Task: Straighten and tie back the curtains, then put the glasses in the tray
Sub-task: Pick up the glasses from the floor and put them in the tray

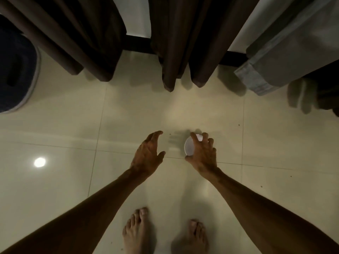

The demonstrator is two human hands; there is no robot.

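Observation:
Dark brown curtains hang to the floor ahead, one panel [77,37] at the left and one [179,44] in the middle, with a gap between them. My right hand [202,153] grips a small white round object [189,147], fingers curled over its rim; what the object is stays unclear. My left hand [146,154] hovers beside it, fingers spread and relaxed, holding nothing. Both hands are held out over the floor, short of the curtains.
A grey fabric panel [286,52] hangs at the right. A dark blue object with a pale edge [16,70] lies at the far left. Glossy cream floor tiles [73,180] show a lamp's reflection. My bare feet [137,230] stand below.

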